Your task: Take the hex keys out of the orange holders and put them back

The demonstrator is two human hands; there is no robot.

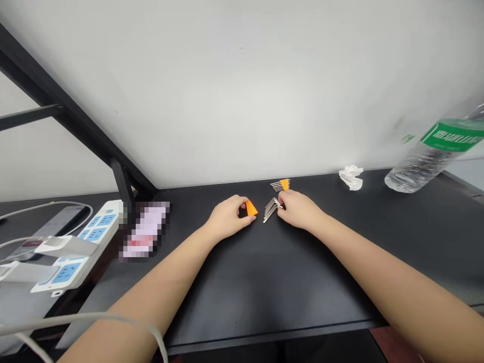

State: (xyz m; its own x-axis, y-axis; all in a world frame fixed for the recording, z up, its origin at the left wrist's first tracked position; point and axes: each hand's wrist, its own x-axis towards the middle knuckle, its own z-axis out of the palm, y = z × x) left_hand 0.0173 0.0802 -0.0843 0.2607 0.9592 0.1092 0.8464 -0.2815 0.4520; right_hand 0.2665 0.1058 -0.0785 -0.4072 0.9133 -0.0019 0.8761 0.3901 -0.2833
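My left hand [230,218] is closed on a small orange holder [251,208], pinched between thumb and fingers just above the black desk. To its right, my right hand [297,209] grips a fanned bunch of silver hex keys [271,208] by one end, their bent arms pointing left toward the holder. A gap separates the keys from the holder. Behind my right hand, by the wall, lies a second hex key set [280,185] with its keys in an orange holder.
A crumpled white tissue [351,177] and a tilted clear plastic bottle [423,156] with a green label are at the right. On the left are a white power strip [86,242] with plugs and cables, a pixelated pinkish item [145,229] and a black metal frame [75,121].
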